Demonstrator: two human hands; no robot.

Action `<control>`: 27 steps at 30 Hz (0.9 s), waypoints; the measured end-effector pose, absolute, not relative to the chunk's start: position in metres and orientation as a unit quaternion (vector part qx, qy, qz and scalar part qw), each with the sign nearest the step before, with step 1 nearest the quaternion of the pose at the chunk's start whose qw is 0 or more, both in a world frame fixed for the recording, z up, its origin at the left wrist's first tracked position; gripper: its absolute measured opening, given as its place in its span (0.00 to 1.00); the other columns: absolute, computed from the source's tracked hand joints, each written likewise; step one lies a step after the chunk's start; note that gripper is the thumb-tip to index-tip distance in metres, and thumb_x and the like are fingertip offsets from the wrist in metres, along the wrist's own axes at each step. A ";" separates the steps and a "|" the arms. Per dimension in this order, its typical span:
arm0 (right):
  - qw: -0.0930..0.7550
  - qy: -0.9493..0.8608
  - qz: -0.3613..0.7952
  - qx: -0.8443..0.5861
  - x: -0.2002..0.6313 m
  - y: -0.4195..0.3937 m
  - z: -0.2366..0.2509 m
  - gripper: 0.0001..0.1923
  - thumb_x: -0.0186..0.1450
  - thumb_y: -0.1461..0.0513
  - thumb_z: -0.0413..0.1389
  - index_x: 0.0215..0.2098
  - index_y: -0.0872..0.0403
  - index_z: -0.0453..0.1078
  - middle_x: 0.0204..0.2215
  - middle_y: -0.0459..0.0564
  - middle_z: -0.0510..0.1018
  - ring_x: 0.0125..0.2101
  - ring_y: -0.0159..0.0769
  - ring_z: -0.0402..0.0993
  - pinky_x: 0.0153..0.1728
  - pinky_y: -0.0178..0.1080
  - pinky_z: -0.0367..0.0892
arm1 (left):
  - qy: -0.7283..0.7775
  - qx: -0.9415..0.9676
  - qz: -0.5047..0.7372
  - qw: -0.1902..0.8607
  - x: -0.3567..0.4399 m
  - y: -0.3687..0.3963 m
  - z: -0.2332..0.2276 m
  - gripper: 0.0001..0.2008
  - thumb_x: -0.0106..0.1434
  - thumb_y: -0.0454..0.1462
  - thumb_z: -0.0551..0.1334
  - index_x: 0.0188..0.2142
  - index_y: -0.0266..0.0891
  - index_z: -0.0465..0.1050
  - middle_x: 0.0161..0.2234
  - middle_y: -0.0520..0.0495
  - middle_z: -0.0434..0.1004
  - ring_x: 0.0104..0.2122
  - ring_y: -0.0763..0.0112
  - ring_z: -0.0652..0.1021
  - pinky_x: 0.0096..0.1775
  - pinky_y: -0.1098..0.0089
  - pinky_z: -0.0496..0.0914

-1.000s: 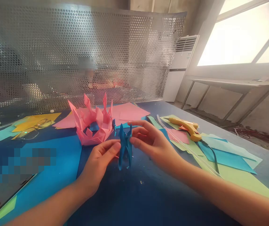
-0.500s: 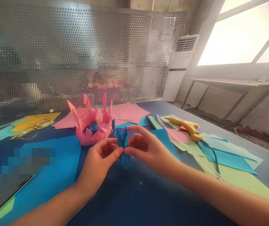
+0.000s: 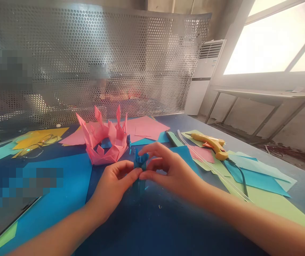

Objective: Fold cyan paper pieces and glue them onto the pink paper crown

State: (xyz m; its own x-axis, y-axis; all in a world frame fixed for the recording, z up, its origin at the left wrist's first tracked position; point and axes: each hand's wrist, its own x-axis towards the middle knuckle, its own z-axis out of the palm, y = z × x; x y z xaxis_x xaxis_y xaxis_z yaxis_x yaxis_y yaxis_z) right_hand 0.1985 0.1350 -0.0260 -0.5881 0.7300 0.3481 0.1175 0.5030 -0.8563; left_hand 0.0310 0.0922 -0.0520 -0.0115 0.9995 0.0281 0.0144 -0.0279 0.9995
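A big metal screen (image 3: 62,53) full of holes stood along the far side of my dark blue table (image 3: 152,227). Off to the right were a long side table (image 3: 269,94) and a tall white air conditioner (image 3: 207,71). A big blue sheet (image 3: 59,192) lay on my left, partly under my arm. A light green sheet (image 3: 269,201) lay on my right, and my other arm covered some of it. At the back lay pink sheets (image 3: 151,124), and a pointy pink paper crown (image 3: 107,156) stood in front, hiding part of them.

My left hand (image 3: 117,185) and right hand (image 3: 165,163) were close together, just in front of the crown. Both pinched a small folded blue paper piece (image 3: 141,158) from its two sides, and my fingers hid some of it. Well to the right, long clear sticks (image 3: 213,165) lay near a yellow glue gun (image 3: 211,144), whose black cord (image 3: 243,179) crossed some papers. Eyeglasses (image 3: 36,146) lay on yellow paper (image 3: 59,132) at the left. A tiny blue bit (image 3: 129,143) was just beside the crown. The smallest thing was a pale scrap (image 3: 160,207) near me.
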 end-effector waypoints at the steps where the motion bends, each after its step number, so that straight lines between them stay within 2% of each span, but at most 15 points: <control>1: 0.360 -0.786 0.422 -0.273 0.199 0.135 -0.025 0.13 0.59 0.67 0.59 0.40 0.49 0.63 0.35 0.41 0.65 0.25 0.22 0.70 0.28 0.31 0.67 | 0.497 0.515 0.501 0.487 0.031 0.092 -0.052 0.11 0.55 0.45 0.66 0.26 0.40 0.73 0.25 0.55 0.71 0.28 0.75 0.68 0.32 0.75 0.63; 5: 0.373 -0.796 0.389 -0.278 0.198 0.136 -0.025 0.06 0.63 0.63 0.56 0.35 0.51 0.61 0.33 0.43 0.68 0.26 0.25 0.69 0.28 0.33 0.68 | 0.494 0.536 0.492 0.477 0.033 0.091 -0.051 0.09 0.58 0.45 0.64 0.31 0.42 0.74 0.27 0.55 0.72 0.30 0.73 0.70 0.33 0.75 0.64; 8: 0.404 -0.803 0.326 -0.292 0.198 0.135 -0.026 0.07 0.61 0.65 0.56 0.36 0.51 0.61 0.32 0.43 0.70 0.28 0.28 0.70 0.32 0.35 0.68 | 0.492 0.538 0.498 0.470 0.033 0.091 -0.053 0.08 0.58 0.44 0.64 0.35 0.43 0.74 0.30 0.54 0.74 0.35 0.71 0.72 0.37 0.73 0.65; 11: 0.414 -0.799 0.304 -0.313 0.197 0.133 -0.025 0.10 0.61 0.66 0.56 0.40 0.50 0.62 0.30 0.43 0.72 0.29 0.30 0.70 0.34 0.37 0.68 | 0.497 0.539 0.494 0.467 0.033 0.091 -0.054 0.09 0.57 0.43 0.65 0.34 0.43 0.75 0.31 0.53 0.75 0.33 0.71 0.71 0.37 0.72 0.65; 18: 0.397 -0.786 0.345 -0.324 0.196 0.133 -0.026 0.10 0.62 0.65 0.56 0.41 0.50 0.62 0.27 0.41 0.71 0.29 0.30 0.67 0.34 0.37 0.66 | 0.496 0.551 0.468 0.482 0.033 0.088 -0.050 0.06 0.59 0.41 0.62 0.31 0.41 0.69 0.27 0.56 0.68 0.29 0.76 0.66 0.32 0.75 0.62; 21: 0.396 -0.778 0.373 -0.315 0.196 0.134 -0.027 0.10 0.61 0.62 0.59 0.39 0.50 0.63 0.27 0.41 0.71 0.28 0.30 0.68 0.33 0.36 0.66 | 0.487 0.534 0.478 0.500 0.033 0.087 -0.050 0.05 0.59 0.40 0.61 0.32 0.41 0.69 0.28 0.56 0.68 0.29 0.75 0.67 0.32 0.75 0.63; 24: 0.375 -0.798 0.384 -0.275 0.196 0.134 -0.025 0.07 0.60 0.64 0.60 0.33 0.51 0.64 0.27 0.41 0.72 0.28 0.29 0.70 0.32 0.35 0.67 | 0.483 0.503 0.507 0.507 0.032 0.088 -0.051 0.04 0.60 0.38 0.58 0.31 0.42 0.70 0.28 0.55 0.71 0.31 0.72 0.70 0.35 0.73 0.65; 27: 0.364 -0.821 0.365 -0.245 0.196 0.132 -0.025 0.08 0.61 0.67 0.58 0.37 0.51 0.66 0.30 0.43 0.73 0.28 0.29 0.71 0.32 0.35 0.68 | 0.492 0.496 0.511 0.502 0.034 0.088 -0.050 0.04 0.59 0.37 0.57 0.31 0.42 0.70 0.25 0.55 0.71 0.30 0.72 0.72 0.35 0.72 0.66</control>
